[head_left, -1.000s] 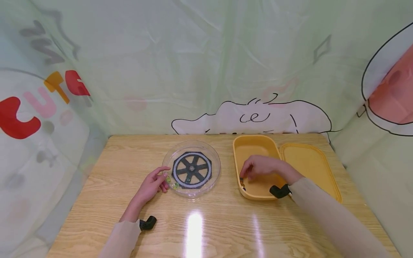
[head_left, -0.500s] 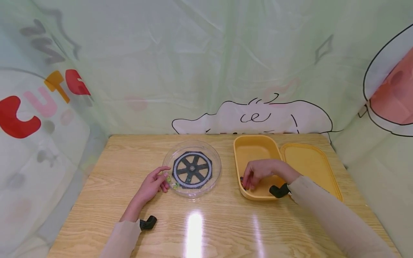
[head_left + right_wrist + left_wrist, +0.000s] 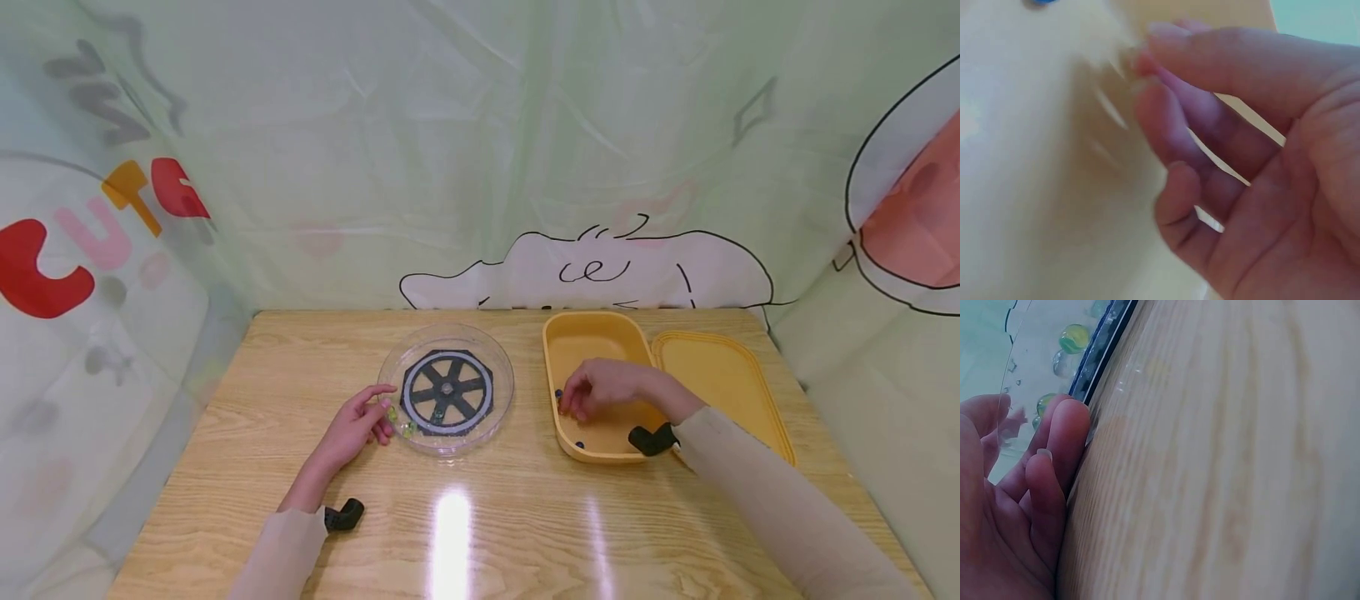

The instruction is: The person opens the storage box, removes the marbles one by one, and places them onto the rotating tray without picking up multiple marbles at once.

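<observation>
My left hand (image 3: 358,425) rests at the left side of a clear round dish (image 3: 501,417), its fingertips against the wall. Yellow-green glass marbles (image 3: 1075,339) lie inside the dish near those fingers. Under the clear bottom shows a black spoked wheel shape (image 3: 447,389) with a pale ring. My right hand (image 3: 603,387) is down inside a yellow box (image 3: 600,333), fingers bent, thumb close to the fingertips by the left wall. A dark blue marble (image 3: 558,394) lies beside the fingertips; another marble (image 3: 580,445) lies nearer the front. I cannot tell whether the fingertips pinch a marble.
A yellow lid (image 3: 712,375) lies flat to the right of the box, under the right forearm. The wooden table (image 3: 510,533) ends at the back against a printed curtain (image 3: 450,167). Black wrist cameras (image 3: 343,516) stick out from both sleeves.
My right hand went down over the marbles at the box's left wall, then shifted slightly back towards the far side. A blue marble now shows nearer the front. The left hand stayed still.
</observation>
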`<state>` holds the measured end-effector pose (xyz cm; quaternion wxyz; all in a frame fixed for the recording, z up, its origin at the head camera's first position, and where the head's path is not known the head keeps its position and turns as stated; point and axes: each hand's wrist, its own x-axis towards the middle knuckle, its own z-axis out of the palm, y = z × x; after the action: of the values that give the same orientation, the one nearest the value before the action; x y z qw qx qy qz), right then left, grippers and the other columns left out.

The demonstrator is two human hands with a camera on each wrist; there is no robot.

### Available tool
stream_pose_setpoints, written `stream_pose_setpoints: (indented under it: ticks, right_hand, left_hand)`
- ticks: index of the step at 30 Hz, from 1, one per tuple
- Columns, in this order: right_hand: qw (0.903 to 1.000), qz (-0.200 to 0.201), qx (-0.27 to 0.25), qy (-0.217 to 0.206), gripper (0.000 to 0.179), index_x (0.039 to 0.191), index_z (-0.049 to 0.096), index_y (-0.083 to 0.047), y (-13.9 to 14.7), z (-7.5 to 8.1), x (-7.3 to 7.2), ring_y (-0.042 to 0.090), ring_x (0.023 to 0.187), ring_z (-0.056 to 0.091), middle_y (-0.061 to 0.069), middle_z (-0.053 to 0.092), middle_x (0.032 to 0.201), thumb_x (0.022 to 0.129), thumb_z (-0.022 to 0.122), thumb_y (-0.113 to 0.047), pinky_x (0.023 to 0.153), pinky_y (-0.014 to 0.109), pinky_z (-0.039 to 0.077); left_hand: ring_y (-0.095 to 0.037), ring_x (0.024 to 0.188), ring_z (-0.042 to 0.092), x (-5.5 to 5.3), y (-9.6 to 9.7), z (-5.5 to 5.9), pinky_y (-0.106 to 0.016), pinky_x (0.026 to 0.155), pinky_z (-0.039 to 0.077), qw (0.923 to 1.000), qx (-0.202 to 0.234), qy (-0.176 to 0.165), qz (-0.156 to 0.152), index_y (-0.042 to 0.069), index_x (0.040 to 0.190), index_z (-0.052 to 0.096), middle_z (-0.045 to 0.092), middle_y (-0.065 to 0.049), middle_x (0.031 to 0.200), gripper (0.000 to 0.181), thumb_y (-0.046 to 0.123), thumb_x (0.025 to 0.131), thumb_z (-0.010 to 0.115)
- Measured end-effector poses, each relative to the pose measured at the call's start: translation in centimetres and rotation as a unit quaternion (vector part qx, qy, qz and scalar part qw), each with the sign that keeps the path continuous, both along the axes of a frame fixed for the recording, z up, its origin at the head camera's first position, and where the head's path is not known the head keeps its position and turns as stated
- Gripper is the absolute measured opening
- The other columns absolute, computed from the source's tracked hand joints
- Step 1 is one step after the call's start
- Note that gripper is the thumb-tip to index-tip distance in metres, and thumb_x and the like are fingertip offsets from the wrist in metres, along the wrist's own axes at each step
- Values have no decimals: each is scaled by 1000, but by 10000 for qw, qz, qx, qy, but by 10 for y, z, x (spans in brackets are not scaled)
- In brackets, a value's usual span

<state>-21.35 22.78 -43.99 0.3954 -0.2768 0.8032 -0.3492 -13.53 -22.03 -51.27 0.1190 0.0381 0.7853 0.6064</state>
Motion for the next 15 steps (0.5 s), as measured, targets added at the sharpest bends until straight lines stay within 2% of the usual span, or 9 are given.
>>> stream_pose_setpoints:
  ticks: [5, 9, 12, 15]
  right_hand:
    - [9944, -163, -176, 1025, 19, 101, 71, 0, 2, -2, -5, 17, 76, 61, 8, 69, 84, 85, 67, 8, 74, 28, 51]
    - [9837, -594, -56, 1698, 26, 108, 69, 0, 0, -4, -8, 17, 78, 58, 6, 65, 86, 84, 64, 9, 74, 31, 49]
    - [9777, -830, 141, 1921, 31, 115, 67, 1, -2, -7, -11, 18, 80, 57, 5, 64, 89, 85, 65, 7, 75, 33, 49]
    - [9753, -825, 219, 2036, 32, 119, 66, 3, -5, -13, -14, 18, 82, 57, 5, 64, 90, 87, 67, 4, 76, 33, 49]
  left_hand:
    - [-23, 62, 63, -2, -1, -1, -25, 55, 46, 10000, -32, -79, -7, 13, 139, 54, 66, -15, 77, 36, 27, 106, 51]
    - [-24, 63, 63, -3, 0, 0, -25, 55, 46, 9999, -41, -154, -19, 11, 141, 52, 66, -16, 78, 37, 22, 107, 49]
    - [-26, 63, 63, 0, 2, 9, -26, 56, 46, 9998, -47, -179, -23, 7, 141, 51, 66, -18, 78, 36, 18, 107, 48]
    - [-27, 64, 64, 5, 5, 22, -27, 57, 47, 9998, -67, -197, -40, 5, 141, 51, 66, -20, 78, 36, 16, 107, 48]
